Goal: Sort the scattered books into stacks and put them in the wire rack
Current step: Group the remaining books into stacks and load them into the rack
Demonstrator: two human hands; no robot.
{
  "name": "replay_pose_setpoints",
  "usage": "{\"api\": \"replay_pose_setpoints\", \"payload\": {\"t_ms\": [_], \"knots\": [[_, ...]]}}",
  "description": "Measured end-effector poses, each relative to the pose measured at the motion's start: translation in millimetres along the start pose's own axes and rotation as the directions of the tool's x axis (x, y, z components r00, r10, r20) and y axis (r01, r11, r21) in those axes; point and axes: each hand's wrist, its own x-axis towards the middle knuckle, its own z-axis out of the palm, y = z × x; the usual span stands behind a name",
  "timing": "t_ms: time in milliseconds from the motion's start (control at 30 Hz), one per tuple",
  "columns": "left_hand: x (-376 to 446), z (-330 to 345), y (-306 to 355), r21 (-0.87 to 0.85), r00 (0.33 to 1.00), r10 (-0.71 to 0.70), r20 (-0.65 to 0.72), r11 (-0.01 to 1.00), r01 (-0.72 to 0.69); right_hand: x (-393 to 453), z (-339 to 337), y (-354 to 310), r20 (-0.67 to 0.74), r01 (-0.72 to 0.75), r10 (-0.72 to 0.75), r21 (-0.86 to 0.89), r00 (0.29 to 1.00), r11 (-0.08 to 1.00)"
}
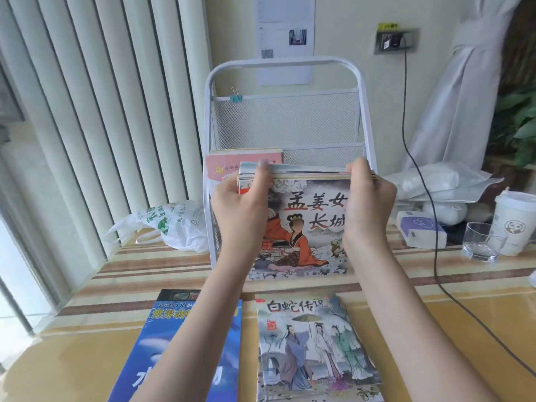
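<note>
I hold a stack of thin picture books (pixel 307 227) upright in front of the white wire rack (pixel 285 117). Its front cover shows a figure in an orange robe. My left hand (pixel 242 207) grips the stack's left edge and my right hand (pixel 368 198) grips its right edge, both near the top. Behind the stack a pink book (pixel 229 166) stands in the rack's lower tier. On the table near me lie a blue book (pixel 185 343), partly under my left forearm, and a picture book with three robed figures (pixel 316 349).
A white plastic bag (pixel 168 224) lies left of the rack. To the right are clear plastic packets (pixel 435 181), a tissue pack (pixel 420 230), a glass (pixel 478 242) and a paper cup (pixel 513 221). A black cable (pixel 429 198) runs from the wall socket across the striped table (pixel 145 265).
</note>
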Motion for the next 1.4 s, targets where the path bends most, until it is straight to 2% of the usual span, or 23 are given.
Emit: {"api": "replay_pose_setpoints", "payload": {"t_ms": [233,433,533,633,767,833,900,1000,1067,1133,1267,1400], "knots": [[89.7,11.1,39.2,-0.089,0.979,0.199,0.048,0.977,-0.194,41.9,68.4,-50.0,0.059,0.149,-0.162,0.186,0.985,0.971],[165.6,30.4,58.4,-0.087,0.941,0.338,-0.018,0.937,-0.338,85.7,123.2,-77.8,0.048,0.233,-0.251,0.240,0.967,0.942],[197.6,39.8,55.0,-0.093,0.939,0.344,-0.024,0.934,-0.345,109.5,148.8,-78.5,0.037,0.282,-0.299,0.236,0.954,0.930],[227.6,43.0,37.4,-0.117,0.950,0.312,0.026,0.944,-0.307,129.6,171.1,-65.2,0.035,0.309,-0.323,0.210,0.946,0.928],[253.5,42.6,6.9,-0.059,0.969,0.246,0.035,0.968,-0.243,147.8,192.8,-40.1,0.013,0.338,-0.344,0.146,0.939,0.930],[258.6,39.1,-12.9,0.032,0.974,0.224,0.026,0.974,-0.224,153.0,198.0,-24.0,0.006,0.315,-0.316,0.083,0.949,0.945],[259.0,31.2,-32.3,0.209,0.973,0.229,0.029,0.951,-0.230,157.3,200.5,-3.7,-0.001,0.257,-0.257,0.024,0.966,0.966],[255.1,19.0,-53.9,0.526,0.958,0.265,0.106,0.803,-0.280,159.8,199.6,27.7,-0.011,0.192,-0.193,-0.050,0.981,0.980],[253.1,12.3,-66.1,0.628,0.950,0.259,0.174,0.714,-0.310,160.2,198.8,43.7,-0.008,0.134,-0.135,-0.086,0.991,0.987],[252.8,6.7,-75.9,0.670,0.949,0.243,0.202,0.672,-0.314,161.0,200.2,52.9,0.012,0.081,-0.080,-0.109,0.997,0.991],[252.2,5.1,-92.9,0.655,0.956,0.232,0.179,0.697,-0.292,171.1,200.1,64.5,0.112,-0.007,0.027,-0.177,0.993,0.984],[249.8,6.3,-102.2,0.678,0.947,0.245,0.208,0.661,-0.321,180.9,190.2,77.9,0.256,-0.091,0.161,-0.267,0.953,0.959]]}}
